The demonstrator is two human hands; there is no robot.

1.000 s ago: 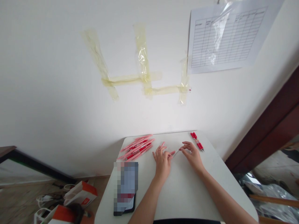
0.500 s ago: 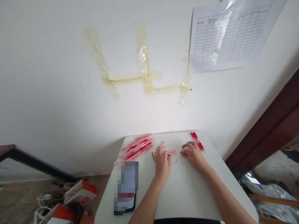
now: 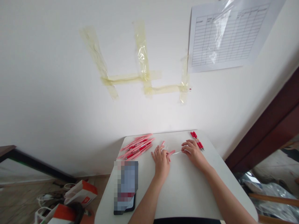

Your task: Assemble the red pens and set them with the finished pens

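Pink barrel [image 3: 172, 152] at L hand [image 3: 161, 160], refill [image 3: 177, 152] at R hand [image 3: 193, 152]; grips unclear.

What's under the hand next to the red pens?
A thin clear rod pokes out from under the right hand toward the pink pen piece at the left hand. The white table lies beneath. Anything under the palm is covered.

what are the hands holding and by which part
Left hand: pink barrel, at its left end. Right hand: thin white refill, at its right end.

Left hand [image 3: 161, 161], right hand [image 3: 194, 153]: pinch grips
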